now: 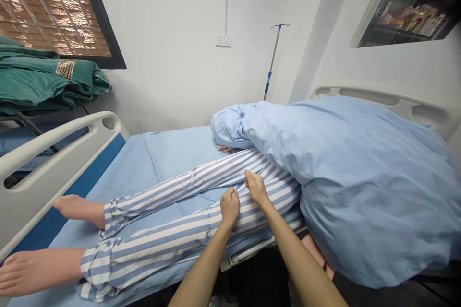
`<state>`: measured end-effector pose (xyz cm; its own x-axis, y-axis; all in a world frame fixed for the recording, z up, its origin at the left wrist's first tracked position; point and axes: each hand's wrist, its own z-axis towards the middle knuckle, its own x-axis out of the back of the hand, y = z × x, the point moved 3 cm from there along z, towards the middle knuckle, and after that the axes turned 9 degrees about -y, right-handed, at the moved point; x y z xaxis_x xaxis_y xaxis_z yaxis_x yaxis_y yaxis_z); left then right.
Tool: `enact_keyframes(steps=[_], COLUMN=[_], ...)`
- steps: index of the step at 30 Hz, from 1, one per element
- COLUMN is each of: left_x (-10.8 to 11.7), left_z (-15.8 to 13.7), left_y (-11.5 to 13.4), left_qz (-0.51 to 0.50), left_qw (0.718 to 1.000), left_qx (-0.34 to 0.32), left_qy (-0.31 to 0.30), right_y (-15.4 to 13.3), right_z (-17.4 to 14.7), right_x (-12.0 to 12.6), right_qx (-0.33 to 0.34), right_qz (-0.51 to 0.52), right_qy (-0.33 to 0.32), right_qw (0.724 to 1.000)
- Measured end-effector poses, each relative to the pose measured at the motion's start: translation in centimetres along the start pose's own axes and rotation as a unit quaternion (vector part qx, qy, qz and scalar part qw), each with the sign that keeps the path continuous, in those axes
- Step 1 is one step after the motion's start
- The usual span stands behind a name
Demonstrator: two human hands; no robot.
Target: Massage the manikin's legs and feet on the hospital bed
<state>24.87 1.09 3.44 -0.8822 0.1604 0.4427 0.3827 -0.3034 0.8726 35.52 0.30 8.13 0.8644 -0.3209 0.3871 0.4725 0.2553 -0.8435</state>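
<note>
Both of my hands are over the upper legs of a pair of blue-and-white striped trousers (pixel 158 244), worn by a lying figure that looks like a manikin. My left hand (pixel 229 206) is closed in a fist at the nearer thigh. Slightly higher and to the right, my right hand (pixel 255 186) is also a fist, close to the inner thigh. Nothing shows in either fist, and whether they press on the cloth cannot be told. Bare feet (pixel 43 268) stick out at the left. A light blue quilt (pixel 360 163) hides the upper body; a few fingers (pixel 225 147) peep from under it.
The figure lies on a bed with a blue sheet (pixel 180 148). A pale footboard (pixel 65 144) stands at the left and a headboard (pixel 382 98) at the right. Behind the bed rises a drip stand (pixel 272 62). Folded green cloth (pixel 46 81) lies at the far left.
</note>
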Motion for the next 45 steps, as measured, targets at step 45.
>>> enact_keyframes(steps=[45], left_x=[-4.4], left_z=[2.6], left_y=[3.2], left_qz=[0.027], left_qw=[0.995], left_qx=[-0.024], left_qy=[-0.096], right_y=[4.6], right_z=[-0.9], right_x=[2.5], right_qx=[-0.017], right_qz=[-0.165], right_qy=[0.047], right_qw=[0.985])
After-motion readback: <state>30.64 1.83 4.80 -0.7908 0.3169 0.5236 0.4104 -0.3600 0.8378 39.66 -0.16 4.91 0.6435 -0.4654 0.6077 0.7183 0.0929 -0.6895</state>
